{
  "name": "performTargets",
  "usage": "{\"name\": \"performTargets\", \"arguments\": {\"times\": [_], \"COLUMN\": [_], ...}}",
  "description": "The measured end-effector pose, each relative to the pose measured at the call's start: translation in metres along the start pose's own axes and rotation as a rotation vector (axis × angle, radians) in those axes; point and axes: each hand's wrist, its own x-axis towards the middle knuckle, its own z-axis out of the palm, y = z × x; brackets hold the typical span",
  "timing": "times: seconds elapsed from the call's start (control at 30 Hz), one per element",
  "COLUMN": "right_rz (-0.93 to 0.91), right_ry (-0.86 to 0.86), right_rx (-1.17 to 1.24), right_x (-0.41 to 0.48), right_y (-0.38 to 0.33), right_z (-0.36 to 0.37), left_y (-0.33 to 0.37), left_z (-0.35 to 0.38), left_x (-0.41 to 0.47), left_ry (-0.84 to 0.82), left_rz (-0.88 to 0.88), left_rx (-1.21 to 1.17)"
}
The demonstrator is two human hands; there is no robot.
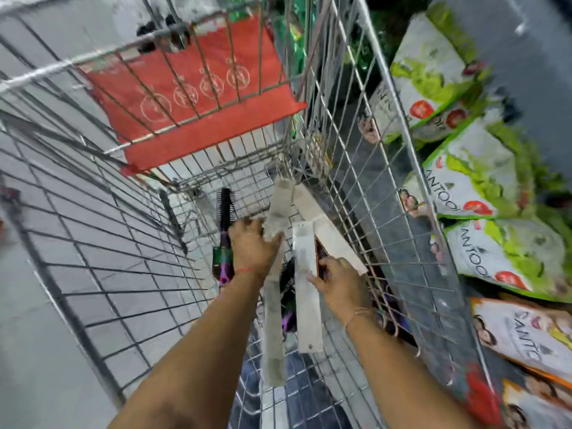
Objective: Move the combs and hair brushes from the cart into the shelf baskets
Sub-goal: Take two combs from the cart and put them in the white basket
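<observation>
Both my arms reach down into a wire shopping cart (123, 274). My left hand (250, 246) is closed on a long comb in a clear sleeve (274, 320). My right hand (340, 283) grips another sleeved comb (306, 289) and touches a dark brown item beside it. More sleeved combs (325, 224) lie against the cart's right wall. A black round hair brush with a purple-green handle (225, 230) lies on the cart floor left of my left hand. Further purple brush parts (289, 320) show under the combs. No shelf baskets are in view.
A red fabric bag (198, 97) lies in the cart's fold-out seat at the far end. To the right of the cart stand stacked white-and-green product packs (483, 168) and orange-edged packs (523, 339). Grey tiled floor (37, 305) is on the left.
</observation>
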Motion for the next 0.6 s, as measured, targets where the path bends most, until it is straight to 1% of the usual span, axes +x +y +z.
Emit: {"name": "performTargets", "arguments": {"times": [0.07, 0.1, 0.17, 0.23, 0.27, 0.3, 0.37, 0.43, 0.5, 0.53, 0.6], "right_rz": [-0.055, -0.077, -0.073, -0.017, 0.008, 0.033, 0.051, 0.079, 0.187, 0.245, 0.303], "right_ry": [0.020, 0.045, 0.078, 0.076, 0.092, 0.096, 0.112, 0.106, 0.121, 0.151, 0.237], "right_rx": [-0.142, -0.159, -0.207, -0.228, -0.226, -0.227, -0.195, -0.113, 0.053, 0.177, 0.402], "right_x": [0.001, 0.001, 0.000, 0.001, 0.002, 0.002, 0.000, -0.003, -0.005, -0.006, -0.008], "right_y": [-0.002, -0.003, -0.009, -0.012, -0.013, -0.014, -0.014, -0.014, -0.012, -0.010, -0.007], "right_z": [0.007, 0.013, 0.026, 0.041, 0.046, 0.048, 0.050, 0.044, 0.034, 0.030, 0.023], "left_y": [0.006, 0.006, 0.006, -0.002, -0.003, -0.006, -0.008, -0.006, -0.003, -0.004, -0.006], "left_z": [0.011, 0.019, 0.030, 0.040, 0.039, 0.038, 0.034, 0.023, 0.011, 0.007, -0.002], "left_x": [0.004, 0.007, 0.009, 0.010, 0.010, 0.012, 0.015, 0.018, 0.022, 0.024, 0.026], "left_ry": [-0.055, -0.068, -0.119, -0.166, -0.180, -0.164, -0.115, -0.068, -0.067, -0.078, -0.134], "left_rz": [0.131, 0.177, 0.182, 0.179, 0.164, 0.162, 0.115, 0.002, -0.187, -0.266, -0.371], "left_rx": [0.201, 0.275, 0.402, 0.520, 0.554, 0.533, 0.383, 0.159, -0.120, -0.232, -0.439]}}
